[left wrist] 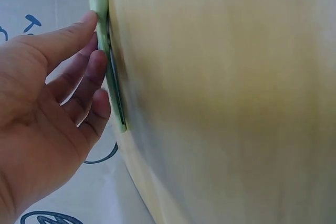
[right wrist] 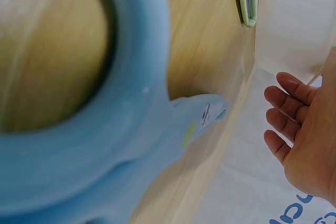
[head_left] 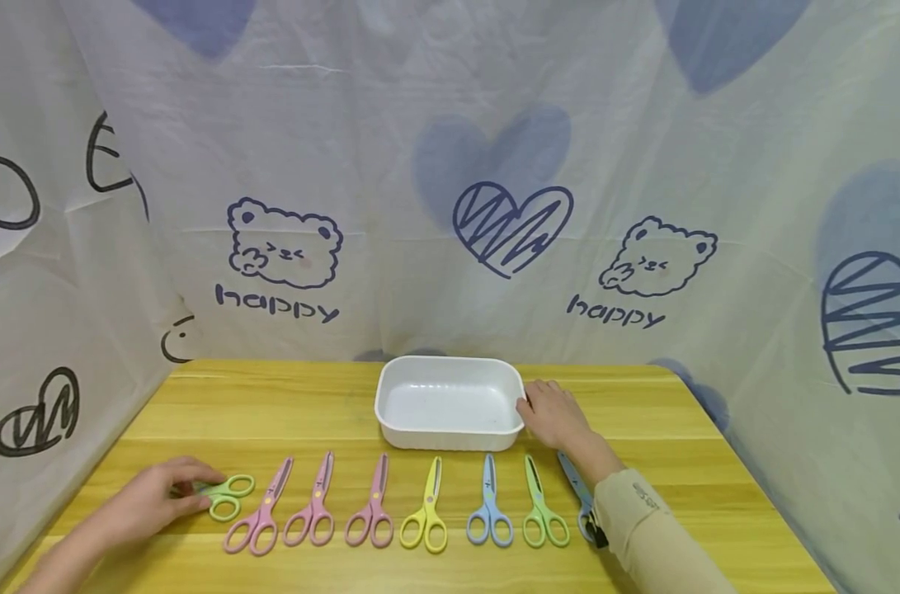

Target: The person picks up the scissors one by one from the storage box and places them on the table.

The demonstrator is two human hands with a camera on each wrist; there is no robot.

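My left hand (head_left: pixel 163 495) pinches a pair of green scissors (head_left: pixel 232 495) at the table's left side, handle loops pointing right. In the left wrist view, thumb and fingertips meet on the green scissors (left wrist: pixel 100 3), which lie close along the tabletop. My right hand (head_left: pixel 557 417) is at the right end of a white tray (head_left: pixel 450 440), thumb at its rim. The right wrist view shows that hand's fingers (right wrist: pixel 286 114) loosely bent and spread beside the tray's wall; its thumb is hidden there. Blue scissors (head_left: pixel 577 487) lie partly under my right forearm.
In a row before the tray lie several pink scissors (head_left: pixel 318 511), yellow scissors (head_left: pixel 429 511), blue scissors (head_left: pixel 489 507) and green scissors (head_left: pixel 540 507), blades pointing away. A printed cloth (head_left: pixel 390 247) hangs behind the wooden table (head_left: pixel 286 396) and along both sides.
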